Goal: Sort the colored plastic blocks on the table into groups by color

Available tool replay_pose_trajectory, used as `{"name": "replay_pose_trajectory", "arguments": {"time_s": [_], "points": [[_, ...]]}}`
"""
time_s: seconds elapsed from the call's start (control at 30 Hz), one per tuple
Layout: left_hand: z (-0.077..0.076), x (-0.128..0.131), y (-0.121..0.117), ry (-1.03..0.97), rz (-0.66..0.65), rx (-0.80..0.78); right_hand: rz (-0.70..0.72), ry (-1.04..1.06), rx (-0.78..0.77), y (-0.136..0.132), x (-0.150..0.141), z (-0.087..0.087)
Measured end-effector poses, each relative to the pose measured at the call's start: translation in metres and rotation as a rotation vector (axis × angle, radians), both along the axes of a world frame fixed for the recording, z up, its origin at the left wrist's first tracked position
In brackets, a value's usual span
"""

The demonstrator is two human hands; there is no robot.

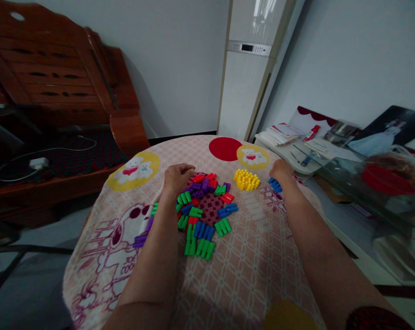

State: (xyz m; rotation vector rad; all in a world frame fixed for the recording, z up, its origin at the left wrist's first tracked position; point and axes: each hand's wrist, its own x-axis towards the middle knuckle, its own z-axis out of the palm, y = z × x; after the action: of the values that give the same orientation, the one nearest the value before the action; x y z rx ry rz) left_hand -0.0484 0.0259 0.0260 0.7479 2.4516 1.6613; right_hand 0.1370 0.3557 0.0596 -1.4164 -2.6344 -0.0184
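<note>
My left hand reaches over the far left edge of a loose pile of plastic toy blocks, fingers bent and a little apart. Purple blocks and red blocks lie right beside its fingertips. Green blocks and more blue ones spread toward me. My right hand is curled closed at the table's right side, its fingertips hidden from view. Just below it sits a small group of blue blocks. Between the hands, yellow blocks stand packed together in a cluster.
A patterned cloth covers the round table. On the right, a glass-topped stand holds papers, a red bowl and a photo. A wooden bench is at left; a tall white appliance stands behind.
</note>
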Motion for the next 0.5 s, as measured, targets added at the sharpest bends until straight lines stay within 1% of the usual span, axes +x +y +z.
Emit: {"name": "replay_pose_trajectory", "arguments": {"time_s": [0.07, 0.1, 0.17, 0.2, 0.23, 0.27, 0.3, 0.37, 0.4, 0.43, 0.5], "points": [[0.000, 0.001, 0.000, -0.013, -0.007, 0.022, -0.003, 0.009, 0.021, -0.015, 0.001, 0.007], [-0.001, 0.001, 0.000, -0.019, -0.007, 0.033, 0.010, 0.029, 0.031, -0.026, 0.002, 0.010], [-0.003, -0.001, 0.000, -0.018, 0.004, 0.041, 0.123, 0.121, 0.036, -0.058, 0.004, 0.015], [-0.004, -0.002, 0.000, -0.012, 0.014, 0.036, 0.203, 0.182, 0.022, -0.077, 0.006, 0.015], [-0.005, -0.003, 0.000, -0.008, 0.025, 0.029, 0.308, 0.233, -0.023, -0.099, 0.008, 0.015], [-0.005, -0.004, -0.001, -0.005, 0.035, 0.020, 0.431, 0.267, -0.104, -0.121, 0.010, 0.012], [-0.005, -0.004, -0.001, -0.006, 0.044, 0.011, 0.555, 0.255, -0.217, -0.144, 0.012, 0.009], [-0.004, -0.005, -0.002, -0.008, 0.056, 0.004, 0.803, 0.168, -0.434, -0.186, 0.017, -0.001], [-0.004, -0.004, -0.003, -0.007, 0.059, 0.006, 0.890, 0.121, -0.495, -0.203, 0.019, -0.007], [-0.003, -0.004, -0.003, -0.004, 0.061, 0.009, 0.962, 0.087, -0.513, -0.218, 0.020, -0.013], [-0.002, -0.004, -0.004, -0.002, 0.061, 0.012, 1.081, 0.043, -0.474, -0.238, 0.023, -0.023]]}}
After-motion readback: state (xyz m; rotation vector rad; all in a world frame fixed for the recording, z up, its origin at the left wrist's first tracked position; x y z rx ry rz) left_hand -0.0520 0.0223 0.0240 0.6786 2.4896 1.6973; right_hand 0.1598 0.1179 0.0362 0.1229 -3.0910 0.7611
